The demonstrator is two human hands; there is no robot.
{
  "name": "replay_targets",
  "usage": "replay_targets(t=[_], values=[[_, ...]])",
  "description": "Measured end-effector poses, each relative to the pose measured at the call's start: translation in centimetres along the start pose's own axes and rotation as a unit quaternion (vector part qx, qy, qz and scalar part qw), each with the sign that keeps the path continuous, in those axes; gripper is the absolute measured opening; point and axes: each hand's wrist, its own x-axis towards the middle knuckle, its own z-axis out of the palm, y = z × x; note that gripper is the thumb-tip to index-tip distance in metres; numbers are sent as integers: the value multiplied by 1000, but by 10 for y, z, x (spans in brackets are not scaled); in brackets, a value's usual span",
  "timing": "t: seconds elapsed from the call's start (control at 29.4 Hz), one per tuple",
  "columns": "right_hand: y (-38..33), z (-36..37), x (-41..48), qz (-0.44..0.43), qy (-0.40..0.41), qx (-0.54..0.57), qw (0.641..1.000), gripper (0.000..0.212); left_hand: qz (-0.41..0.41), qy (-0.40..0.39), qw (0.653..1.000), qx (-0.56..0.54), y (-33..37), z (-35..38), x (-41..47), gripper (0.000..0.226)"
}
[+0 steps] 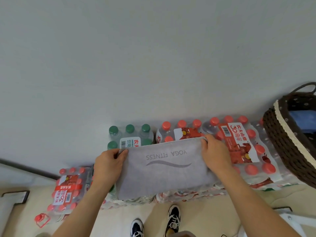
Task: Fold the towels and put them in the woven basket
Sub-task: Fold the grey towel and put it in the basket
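grey towel (164, 173) lies flat on the bottle packs (239, 147), far edge short of the wall (153, 57), woven basket (280, 142) near on the right. my left grip (109, 165) and right grip (216, 154) each pinch a far corner. "yoga fitness" print faces up.

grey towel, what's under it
The grey towel lies on shrink-wrapped packs of water bottles: green caps show past its far left corner, red caps past the right. Bottles directly beneath are covered.

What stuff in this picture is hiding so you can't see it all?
- Woven basket: the head view's right edge cuts it off; its wall hides most of the blue thing inside.
- Water bottle packs: head view, grey towel covers those beneath it.
- Left hand and right hand: head view, the towel's far edge hides some fingertips.
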Motion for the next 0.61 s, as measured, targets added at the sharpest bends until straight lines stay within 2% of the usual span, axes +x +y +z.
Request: replay_targets(t=[0.34, 0.48, 0.61], values=[[1, -3, 11, 10, -49, -48, 998, 29, 12, 9, 999, 40, 3, 4, 3, 33], [-2, -4, 16, 16, -65, -83, 994, 28, 62, 41, 992, 100, 2, 8, 0, 29], [-7, -2, 14, 19, -48, -103, 993, 27, 115, 63, 973, 192, 0, 8, -1, 30]])
